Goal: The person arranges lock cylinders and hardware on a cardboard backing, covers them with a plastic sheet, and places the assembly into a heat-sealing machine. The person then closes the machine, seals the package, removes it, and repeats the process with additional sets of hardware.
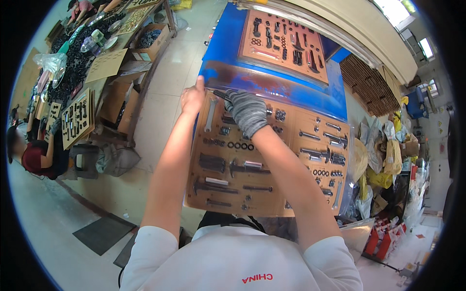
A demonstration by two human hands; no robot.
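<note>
Tool board: a brown panel [298,121] lies flat right in front of the person, set with rows of wrenches, hammers and rings, under what looks like a shiny clear film.
Dark slim tool: at the panel's far left corner, this narrow piece [219,94] pokes out of the glove, pointing left.
Gloved right hand: the grey-knit hand [246,112] has its fingers curled closed round that tool.
Bare left hand: just beside the tool's tip, the hand [193,98] has most fingers bent in and one digit sticking up; I can't tell whether it grips anything.
Blue machine: beyond the panel, its bed [313,97] carries a second tool board [248,34].
Far left: a co-worker in red [36,156] sits by a loaded table.
</note>
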